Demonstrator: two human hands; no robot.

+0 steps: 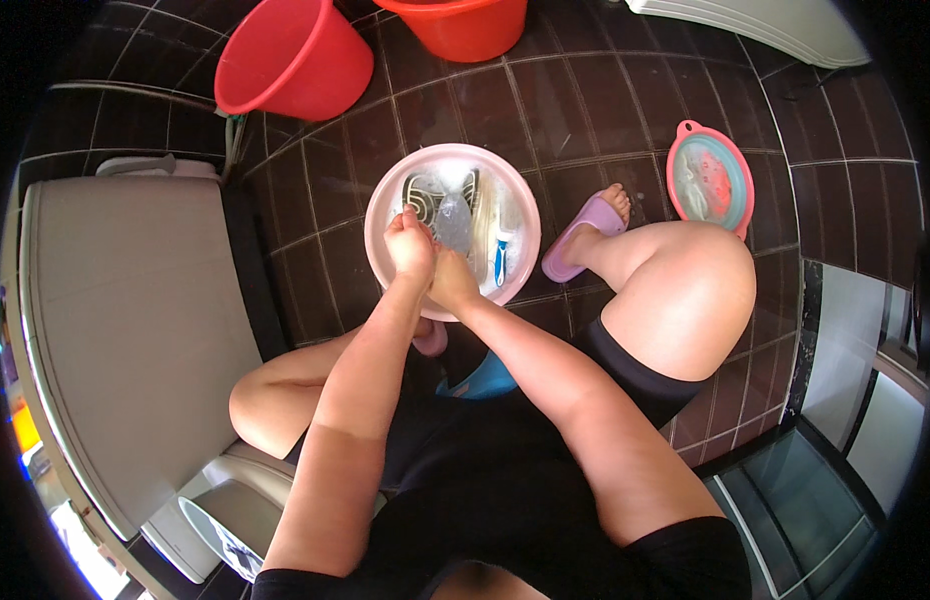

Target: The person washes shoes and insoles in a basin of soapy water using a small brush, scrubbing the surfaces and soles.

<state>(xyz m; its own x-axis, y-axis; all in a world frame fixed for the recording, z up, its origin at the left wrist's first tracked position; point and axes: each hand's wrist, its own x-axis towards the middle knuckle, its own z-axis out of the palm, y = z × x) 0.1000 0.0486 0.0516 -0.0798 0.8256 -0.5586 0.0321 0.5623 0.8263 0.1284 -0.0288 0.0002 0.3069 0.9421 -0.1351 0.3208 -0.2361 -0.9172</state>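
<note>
Both of my hands are together over the near left part of a round pink basin (526, 199) with soapy water. My left hand (409, 244) is curled with its thumb up, against my right hand (453, 279); what either one grips is hidden. Just beyond them lie a translucent whitish object (453, 217), whose kind I cannot tell, and a dark patterned item (422, 189) with light curved lines, perhaps a shoe sole. A blue and white brush handle (501, 259) rests in the right side of the basin, beside a long pale item (481, 232).
Two red buckets (307, 67) (461, 30) stand beyond the basin. At the right, past my foot in a purple slipper (585, 225), sits a pink and blue basin (748, 176) with wet cloth. A grey appliance (134, 337) borders the left side.
</note>
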